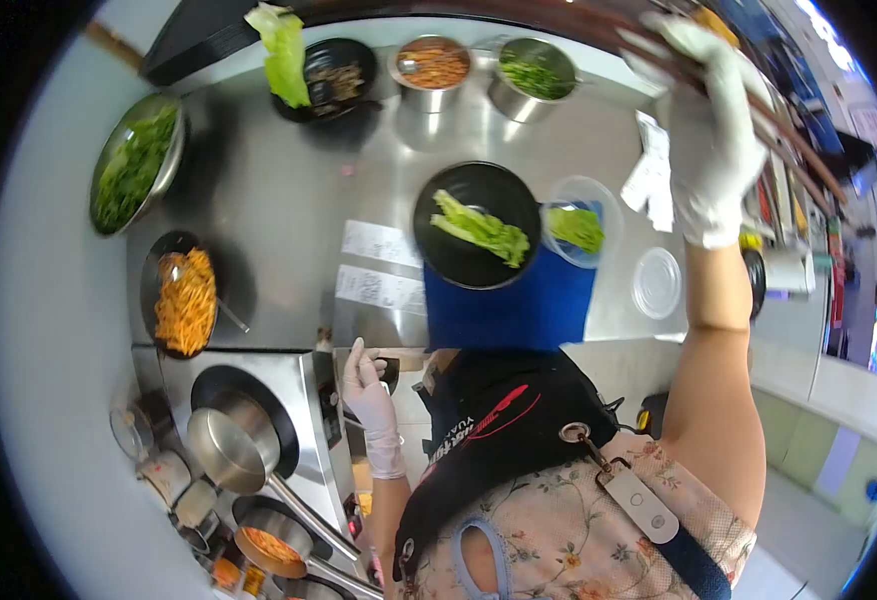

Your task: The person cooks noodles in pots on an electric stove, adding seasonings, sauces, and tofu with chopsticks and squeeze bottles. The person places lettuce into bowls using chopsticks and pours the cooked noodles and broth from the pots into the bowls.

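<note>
My right hand (715, 140), in a white glove, is raised at the upper right with its fingers closed around long brown chopsticks (794, 140), smeared by motion. My left hand (370, 400), also gloved, hangs by the counter's front edge, fingers loosely stretched and holding nothing. A black bowl (440, 262) sits in the middle of the counter with a lettuce leaf (480, 228) lying in it. Touching its right side is a clear plastic tub (608, 225) containing a lettuce piece (575, 228). Both stand partly over a blue cloth (508, 312).
Along the back are a black bowl of brown shreds (336, 84) with lettuce (281, 55), and metal pots of orange food (432, 68) and chopped greens (535, 76). Leafy greens (136, 170) and orange shreds (186, 300) stand left. Pans (233, 450) are lower left; a lid (656, 283) lies right.
</note>
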`<state>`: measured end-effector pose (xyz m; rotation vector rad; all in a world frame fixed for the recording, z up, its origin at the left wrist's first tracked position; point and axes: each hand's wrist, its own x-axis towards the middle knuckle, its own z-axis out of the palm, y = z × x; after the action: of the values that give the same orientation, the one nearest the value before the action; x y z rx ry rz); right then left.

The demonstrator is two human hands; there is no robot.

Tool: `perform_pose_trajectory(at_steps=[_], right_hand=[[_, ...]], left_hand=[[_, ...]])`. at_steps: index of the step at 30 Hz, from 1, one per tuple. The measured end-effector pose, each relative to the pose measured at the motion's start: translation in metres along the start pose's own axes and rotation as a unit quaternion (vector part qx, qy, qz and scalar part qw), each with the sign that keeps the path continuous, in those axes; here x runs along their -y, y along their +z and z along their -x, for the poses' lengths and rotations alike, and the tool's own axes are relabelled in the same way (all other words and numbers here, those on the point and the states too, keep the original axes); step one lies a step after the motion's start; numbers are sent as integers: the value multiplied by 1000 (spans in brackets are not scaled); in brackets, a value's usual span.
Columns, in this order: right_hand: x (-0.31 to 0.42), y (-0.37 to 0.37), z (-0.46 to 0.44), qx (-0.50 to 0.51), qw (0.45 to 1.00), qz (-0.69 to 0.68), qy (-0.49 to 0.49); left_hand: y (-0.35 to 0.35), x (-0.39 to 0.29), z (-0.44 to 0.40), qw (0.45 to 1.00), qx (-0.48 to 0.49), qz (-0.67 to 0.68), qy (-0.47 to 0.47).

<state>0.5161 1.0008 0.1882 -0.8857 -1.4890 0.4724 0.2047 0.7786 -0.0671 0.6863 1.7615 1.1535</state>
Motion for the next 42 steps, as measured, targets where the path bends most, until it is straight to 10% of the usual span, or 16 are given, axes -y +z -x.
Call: perform_pose_trajectory(at_steps=[1,2,17,31,42], right_hand=[[13,-32,8,49,972,175,-152],[36,-54,35,13,999,-4,49],[86,-168,233,-181,911,202,312],[46,-218,209,11,961,146,235],[30,-232,191,20,952,168,256]], left_hand=[[5,-1,-2,1000,24,11,-7],[11,-5,-2,999,45,17,-12],[49,5,34,971,212,-77,79],[42,49,105,994,89,-48,-33],[81,54,125,968,138,-171,122]])
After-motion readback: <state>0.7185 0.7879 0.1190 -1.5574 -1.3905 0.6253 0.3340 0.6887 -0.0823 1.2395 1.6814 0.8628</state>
